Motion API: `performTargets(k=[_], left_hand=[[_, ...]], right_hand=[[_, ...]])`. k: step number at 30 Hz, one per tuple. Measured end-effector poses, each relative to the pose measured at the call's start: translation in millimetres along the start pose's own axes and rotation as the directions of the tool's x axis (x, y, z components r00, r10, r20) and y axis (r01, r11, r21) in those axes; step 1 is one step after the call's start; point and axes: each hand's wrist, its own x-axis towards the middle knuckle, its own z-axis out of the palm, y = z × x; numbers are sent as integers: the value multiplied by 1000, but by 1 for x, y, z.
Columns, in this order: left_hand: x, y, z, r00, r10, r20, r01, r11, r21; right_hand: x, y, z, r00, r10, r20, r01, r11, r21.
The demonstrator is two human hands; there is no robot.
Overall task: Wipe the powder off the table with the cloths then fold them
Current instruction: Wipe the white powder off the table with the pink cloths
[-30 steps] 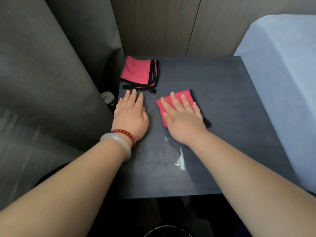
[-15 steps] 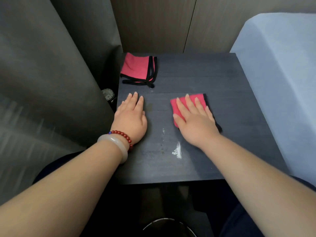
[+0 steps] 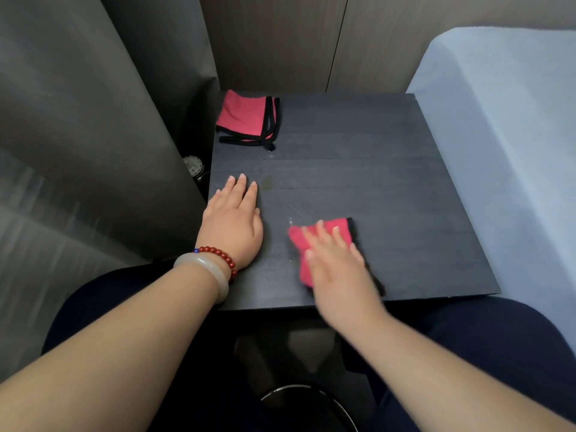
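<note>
Right hand point(image 3: 336, 266), motion-blurred, lies flat on a pink cloth point(image 3: 341, 228), fingers straight and slightly spread, pressing it to the table point(image 3: 389, 182) near the front edge. Left hand point(image 3: 232, 224) rests palm-down at the table's left side, fingers straight and close together, holding nothing. A second cloth point(image 3: 241, 115), pink with black trim, lies folded at the far left corner, well apart from both hands. Faint white specks point(image 3: 290, 220) show just beyond the pressed cloth's left corner. The left wrist bears a bead bracelet point(image 3: 218, 254) and a bangle point(image 3: 205, 269).
</note>
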Motion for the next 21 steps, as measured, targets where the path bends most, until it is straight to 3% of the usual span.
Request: performTargets(k=[2,4,8,12,16,21], left_hand=[[-1,0,0,1000,3,-2,-3,1000,-7],[0,-1,0,1000,4,-8,-4,1000,-17],[1,0,1,1000,1,-13,-1,1000,-20],[1,0,2,1000,2,-21,-2,1000,-20],[2,-2,2,1000,14,-23,-14,1000,-25],[1,-1,2,1000,11,-14,-12,999,-41]], right_hand=[[-10,-12,18,992,-91,89,111,963,-245],[-1,-8,16,989,-115,97,142,926,-349],[29,14,-15,989,-145,-27,113,863,-493],[38,6,4,981,-186,47,184,837,-515],[33,-4,22,989,-141,45,145,864,-481],[21,0,15,950,-263,169,312,848,-429]])
